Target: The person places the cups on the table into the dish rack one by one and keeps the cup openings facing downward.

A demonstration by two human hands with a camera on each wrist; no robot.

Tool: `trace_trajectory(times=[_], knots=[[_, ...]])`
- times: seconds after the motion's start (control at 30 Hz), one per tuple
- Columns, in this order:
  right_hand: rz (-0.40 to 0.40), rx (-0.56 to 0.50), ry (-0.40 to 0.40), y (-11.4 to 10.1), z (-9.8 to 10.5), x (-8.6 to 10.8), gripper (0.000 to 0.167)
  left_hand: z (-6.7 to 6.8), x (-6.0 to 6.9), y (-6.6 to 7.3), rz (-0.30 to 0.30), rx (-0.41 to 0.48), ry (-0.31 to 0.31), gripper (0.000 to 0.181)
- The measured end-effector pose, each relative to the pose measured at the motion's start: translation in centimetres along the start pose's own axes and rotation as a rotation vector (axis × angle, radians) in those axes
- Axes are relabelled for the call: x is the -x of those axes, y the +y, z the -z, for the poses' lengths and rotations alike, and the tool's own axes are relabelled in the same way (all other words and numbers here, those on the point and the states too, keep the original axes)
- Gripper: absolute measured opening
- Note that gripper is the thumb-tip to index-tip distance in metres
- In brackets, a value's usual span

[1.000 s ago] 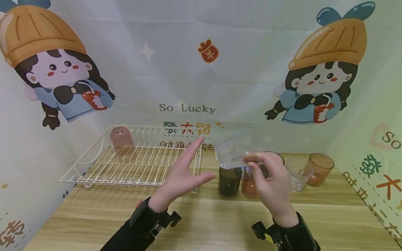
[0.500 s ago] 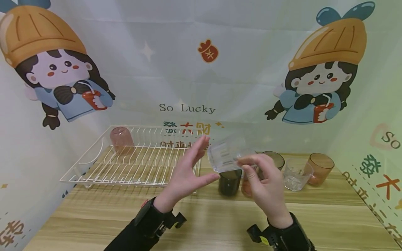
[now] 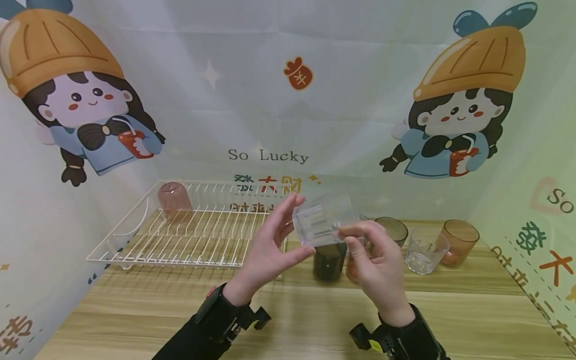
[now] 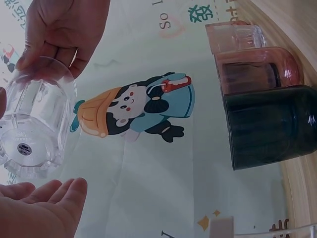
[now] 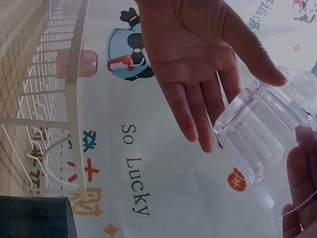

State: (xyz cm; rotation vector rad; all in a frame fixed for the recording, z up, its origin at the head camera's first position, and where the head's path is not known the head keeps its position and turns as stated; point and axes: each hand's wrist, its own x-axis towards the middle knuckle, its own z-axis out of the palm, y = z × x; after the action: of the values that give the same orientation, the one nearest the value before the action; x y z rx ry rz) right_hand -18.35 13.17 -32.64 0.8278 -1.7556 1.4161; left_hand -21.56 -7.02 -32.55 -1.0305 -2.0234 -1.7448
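Above the table, my right hand (image 3: 378, 265) pinches a clear drinking glass (image 3: 320, 218) near its rim between thumb and fingers. The glass is tilted on its side, its thick base turned left towards my left hand (image 3: 270, 245). That hand has its fingers extended and thumb spread. In the right wrist view its thumb reaches the edge of the base; whether it touches I cannot tell. A small dark round sticker (image 4: 24, 148) shows on the base in the left wrist view. Just below the held glass stands a dark glass (image 3: 328, 263).
A white wire dish rack (image 3: 157, 262) at left holds an upside-down pink glass (image 3: 174, 201) in its back left corner. On the right stand an orange-pink glass (image 3: 352, 271), partly hidden, a smoky glass (image 3: 392, 231), a clear tumbler (image 3: 424, 256) and an amber glass (image 3: 460, 243).
My right hand has moved left with the clear glass, bringing its base close to my left hand. The left hand has shifted slightly right, its thumb now nearer the base.
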Motion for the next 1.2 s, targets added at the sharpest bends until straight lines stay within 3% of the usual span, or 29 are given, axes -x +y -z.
trace_trajectory(times=[0.23,0.37,0.47,0.63,0.83,0.93,1.2], knots=[[-0.054,-0.247,-0.036,0.0,-0.2,0.2,0.014,-0.2,0.0,0.1,-0.065,0.062,0.004,0.085],[-0.066,-0.310,-0.039,0.0,-0.4,0.2,0.014,-0.2,0.0,0.1,-0.112,0.105,0.019,0.083],[-0.080,-0.305,-0.038,0.0,-0.4,0.1,0.013,-0.2,-0.1,0.2,-0.125,0.126,0.034,0.081],[-0.117,-0.291,-0.069,0.0,-0.3,0.0,0.015,0.1,-0.3,0.4,-0.084,0.139,0.068,0.075],[-0.170,-0.191,-0.111,0.0,0.0,-0.2,0.026,0.6,-0.5,0.7,-0.057,0.105,0.078,0.071],[-0.185,-0.193,-0.137,0.2,0.4,-0.1,0.033,0.9,-0.6,0.7,-0.046,0.087,0.083,0.070],[-0.138,-0.026,-0.123,1.1,1.5,0.0,0.044,2.0,-0.4,0.6,0.028,0.028,0.114,0.069]])
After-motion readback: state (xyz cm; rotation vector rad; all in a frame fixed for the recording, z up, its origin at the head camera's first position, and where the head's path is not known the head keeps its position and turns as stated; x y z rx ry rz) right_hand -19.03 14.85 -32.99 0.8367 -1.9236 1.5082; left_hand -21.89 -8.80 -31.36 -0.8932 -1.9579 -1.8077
